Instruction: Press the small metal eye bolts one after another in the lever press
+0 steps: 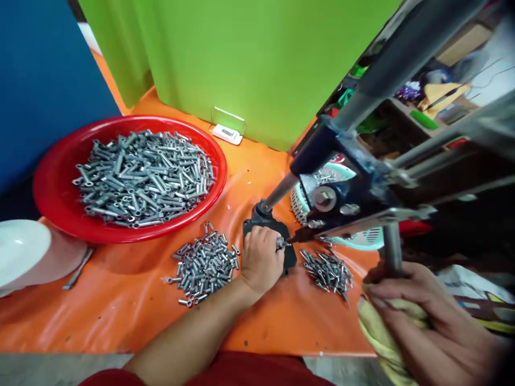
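My left hand (262, 256) rests over the black base (289, 260) of a hand press, its fingers closed on a small metal part (280, 243) at the press's pointed tip (296, 236). Most of that part is hidden by the fingers. At the right, my right hand (430, 316) is wrapped round the press lever's metal handle (392, 249), with a yellow cloth (378, 332) under the palm. Left of the base lies a pile of short metal eye-ended sleeves (207, 262). A pile of thin pointed metal pieces (328, 271) lies to its right.
A red basin (197, 214) heaped with metal eye-ended pieces (145, 177) stands at the left, near a white container (24, 252). Behind the press are pale perforated baskets (372, 238). A small white device (227, 134) sits by the green panel (257, 64). Orange sheeting (281, 327) covers the table.
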`<state>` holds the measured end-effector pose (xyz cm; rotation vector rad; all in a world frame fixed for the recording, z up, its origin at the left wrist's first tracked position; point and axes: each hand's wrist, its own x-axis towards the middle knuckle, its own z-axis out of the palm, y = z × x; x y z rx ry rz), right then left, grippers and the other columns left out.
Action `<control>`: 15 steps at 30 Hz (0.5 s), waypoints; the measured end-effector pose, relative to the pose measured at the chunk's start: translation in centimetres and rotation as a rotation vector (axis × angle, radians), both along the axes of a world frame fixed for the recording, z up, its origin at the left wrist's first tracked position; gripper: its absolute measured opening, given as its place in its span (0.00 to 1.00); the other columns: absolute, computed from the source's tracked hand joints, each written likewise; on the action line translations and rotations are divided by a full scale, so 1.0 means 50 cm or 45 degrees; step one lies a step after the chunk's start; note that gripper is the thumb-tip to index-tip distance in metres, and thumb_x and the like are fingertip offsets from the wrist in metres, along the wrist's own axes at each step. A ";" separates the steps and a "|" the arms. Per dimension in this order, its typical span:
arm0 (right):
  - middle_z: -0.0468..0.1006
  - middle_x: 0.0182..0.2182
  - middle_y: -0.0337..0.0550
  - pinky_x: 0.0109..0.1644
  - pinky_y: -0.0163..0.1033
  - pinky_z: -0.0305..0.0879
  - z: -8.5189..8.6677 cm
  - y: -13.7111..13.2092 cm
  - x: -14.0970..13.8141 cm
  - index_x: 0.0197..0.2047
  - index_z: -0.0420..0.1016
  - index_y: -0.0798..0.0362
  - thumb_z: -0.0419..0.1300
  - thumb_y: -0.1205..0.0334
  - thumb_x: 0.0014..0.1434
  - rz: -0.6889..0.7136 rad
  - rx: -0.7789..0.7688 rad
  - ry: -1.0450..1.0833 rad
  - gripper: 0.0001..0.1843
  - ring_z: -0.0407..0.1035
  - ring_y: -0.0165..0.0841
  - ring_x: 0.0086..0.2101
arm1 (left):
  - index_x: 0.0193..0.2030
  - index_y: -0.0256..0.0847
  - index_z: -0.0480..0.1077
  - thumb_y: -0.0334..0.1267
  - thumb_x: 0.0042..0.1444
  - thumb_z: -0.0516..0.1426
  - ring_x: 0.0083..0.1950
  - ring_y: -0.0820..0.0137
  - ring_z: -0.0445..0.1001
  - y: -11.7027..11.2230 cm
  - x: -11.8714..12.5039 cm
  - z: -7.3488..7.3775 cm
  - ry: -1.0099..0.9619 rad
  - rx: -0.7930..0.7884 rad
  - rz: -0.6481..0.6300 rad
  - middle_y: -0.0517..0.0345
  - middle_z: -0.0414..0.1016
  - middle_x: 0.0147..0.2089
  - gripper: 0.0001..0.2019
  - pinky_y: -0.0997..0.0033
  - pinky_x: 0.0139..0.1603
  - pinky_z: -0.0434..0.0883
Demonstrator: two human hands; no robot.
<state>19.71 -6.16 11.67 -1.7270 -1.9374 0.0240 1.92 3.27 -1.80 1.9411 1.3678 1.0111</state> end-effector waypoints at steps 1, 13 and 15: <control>0.73 0.39 0.46 0.38 0.47 0.69 -0.017 0.003 -0.002 0.36 0.73 0.43 0.58 0.60 0.53 0.034 -0.014 0.032 0.06 0.71 0.40 0.37 | 0.38 0.45 0.65 0.28 0.50 0.58 0.45 0.59 0.64 0.000 0.001 0.000 -0.001 -0.011 -0.006 0.54 0.71 0.38 0.10 0.57 0.45 0.62; 0.70 0.36 0.43 0.42 0.43 0.65 -0.160 0.103 -0.025 0.34 0.71 0.52 0.59 0.71 0.50 0.178 0.495 0.201 0.07 0.67 0.34 0.37 | 0.42 0.43 0.67 0.38 0.53 0.60 0.49 0.63 0.66 -0.009 0.006 0.020 -0.104 -0.041 -0.081 0.55 0.73 0.45 0.10 0.61 0.49 0.63; 0.70 0.36 0.44 0.42 0.44 0.64 -0.152 0.086 -0.029 0.36 0.72 0.52 0.60 0.70 0.50 0.131 0.492 0.277 0.08 0.66 0.35 0.38 | 0.38 0.42 0.68 0.40 0.56 0.57 0.47 0.65 0.68 -0.008 0.013 0.022 -0.216 -0.022 -0.099 0.56 0.73 0.43 0.06 0.64 0.49 0.63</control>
